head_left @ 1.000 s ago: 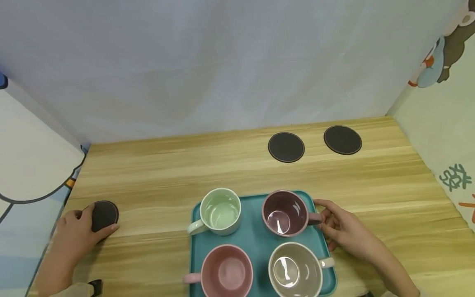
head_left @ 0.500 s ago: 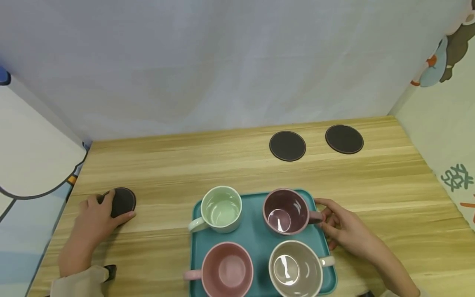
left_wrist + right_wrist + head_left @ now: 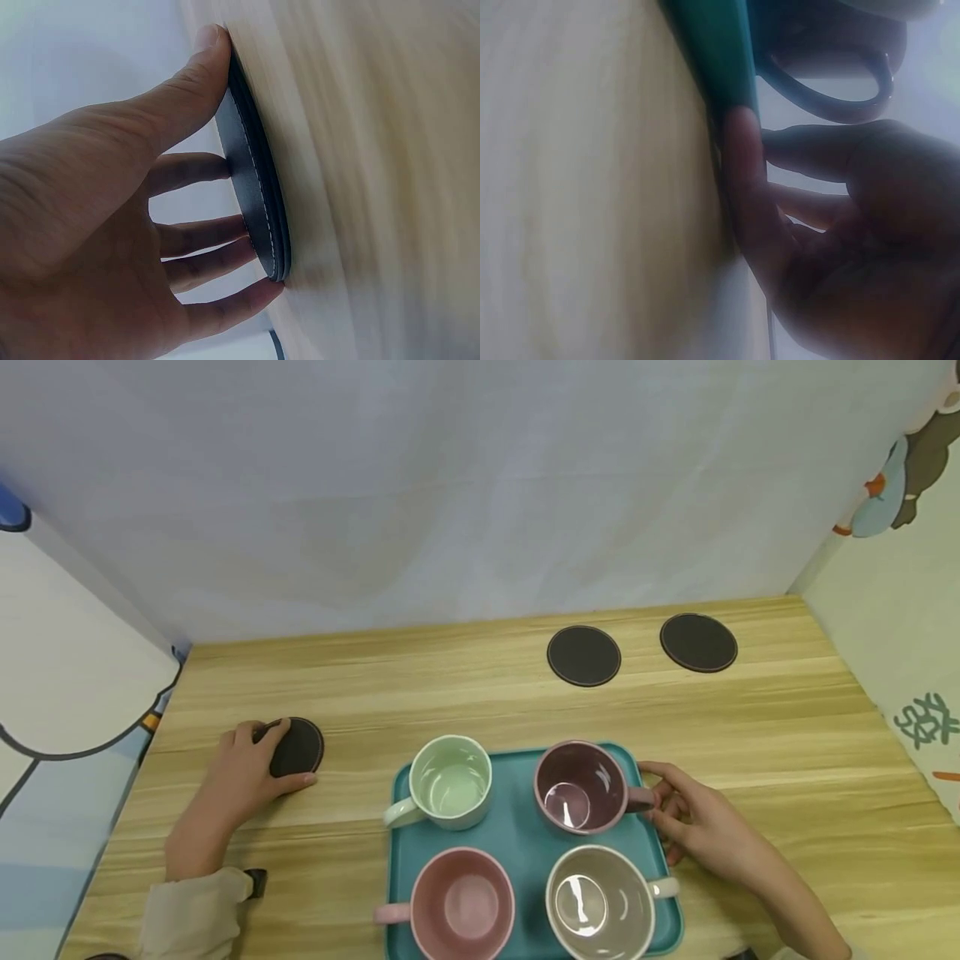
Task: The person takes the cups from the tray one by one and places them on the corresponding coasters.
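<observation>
My left hand [image 3: 251,772] grips a black round coaster [image 3: 300,747] on the left of the table, thumb and fingers spread round its rim. In the left wrist view the coaster [image 3: 251,176] shows pale stitching and a layered edge close over the wood. My right hand [image 3: 693,822] holds the right edge of a teal tray [image 3: 517,810], beside the handle of a plum mug [image 3: 577,789]. The tray also carries a mint green mug [image 3: 450,781], a pink mug [image 3: 461,906] and a beige mug [image 3: 600,902]. In the right wrist view, a finger lies against the tray's side [image 3: 720,52].
Two more black coasters, a nearer one [image 3: 583,656] and a farther right one [image 3: 698,642], lie flat near the back edge of the wooden table [image 3: 420,681]. A pale cloth wall [image 3: 480,493] rises behind it, with printed panels at both sides.
My left hand has slid the coaster rightward and a little away from me, from the table's left edge toward the tray. The right hand, tray and mugs have stayed in place.
</observation>
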`<state>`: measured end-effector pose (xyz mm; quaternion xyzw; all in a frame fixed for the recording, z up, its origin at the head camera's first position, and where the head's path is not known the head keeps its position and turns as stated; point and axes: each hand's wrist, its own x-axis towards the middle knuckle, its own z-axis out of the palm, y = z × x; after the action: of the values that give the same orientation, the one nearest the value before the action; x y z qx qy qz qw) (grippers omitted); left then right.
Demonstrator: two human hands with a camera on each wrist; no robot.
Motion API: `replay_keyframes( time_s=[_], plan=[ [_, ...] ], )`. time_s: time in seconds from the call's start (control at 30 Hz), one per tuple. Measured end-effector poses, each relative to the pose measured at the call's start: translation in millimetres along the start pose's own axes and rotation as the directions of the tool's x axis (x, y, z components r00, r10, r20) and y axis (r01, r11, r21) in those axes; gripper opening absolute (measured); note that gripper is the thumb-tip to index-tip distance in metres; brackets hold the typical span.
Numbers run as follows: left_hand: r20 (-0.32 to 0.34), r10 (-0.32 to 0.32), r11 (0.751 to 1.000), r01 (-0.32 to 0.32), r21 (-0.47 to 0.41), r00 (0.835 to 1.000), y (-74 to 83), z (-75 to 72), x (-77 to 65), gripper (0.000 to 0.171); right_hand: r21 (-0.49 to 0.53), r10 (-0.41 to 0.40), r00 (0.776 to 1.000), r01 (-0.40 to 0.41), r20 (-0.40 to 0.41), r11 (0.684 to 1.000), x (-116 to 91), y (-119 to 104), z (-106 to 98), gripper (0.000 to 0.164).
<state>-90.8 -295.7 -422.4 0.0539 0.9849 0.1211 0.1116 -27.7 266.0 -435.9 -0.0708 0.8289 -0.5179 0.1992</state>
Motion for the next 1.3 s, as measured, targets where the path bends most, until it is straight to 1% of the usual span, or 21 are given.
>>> replay_keyframes(
  time_s=[0.23,0.43,0.57,0.7,0.8,0.97,1.1,1.3],
  plan=[
    [0.003,0.043,0.999,-0.043,-0.002,0.999,15.9,0.8,13.0,0.097,-0.004,0.008,1.0,-0.008,0.0,1.0,0.0,-0.4,0.0,0.058],
    [0.012,0.088,0.996,-0.087,-0.019,0.996,36.6,-1.9,28.7,0.095,-0.002,0.007,1.0,-0.007,0.0,1.0,-0.2,0.0,-2.0,0.059],
    [0.043,0.114,0.993,-0.113,-0.038,0.992,48.7,-3.0,41.5,0.093,0.005,0.015,1.0,-0.015,0.007,1.0,-0.1,0.4,-2.1,0.059],
    [0.06,0.134,0.99,-0.131,-0.052,0.989,55.4,-1.7,52.8,0.09,0.009,0.017,1.0,-0.017,0.012,1.0,0.5,1.0,-1.3,0.059],
    [0.051,0.159,0.987,-0.157,-0.047,0.986,59.7,-1.1,59.0,0.089,0.013,0.02,1.0,-0.02,0.015,1.0,0.6,1.0,-1.0,0.06],
    [0.051,0.193,0.981,-0.19,-0.044,0.98,70.3,1.8,73.2,0.088,0.017,0.026,1.0,-0.026,0.014,1.0,-0.2,2.1,-1.8,0.06],
    [0.059,0.208,0.977,-0.206,-0.048,0.976,81.4,4.6,83.0,0.089,0.01,0.019,1.0,-0.02,0.011,1.0,-1.0,3.7,-1.3,0.058],
    [0.049,0.196,0.979,-0.192,-0.074,0.979,94.8,5.2,92.3,0.092,0.007,0.002,1.0,-0.002,0.003,1.0,0.4,3.9,-0.7,0.058]
  ],
)
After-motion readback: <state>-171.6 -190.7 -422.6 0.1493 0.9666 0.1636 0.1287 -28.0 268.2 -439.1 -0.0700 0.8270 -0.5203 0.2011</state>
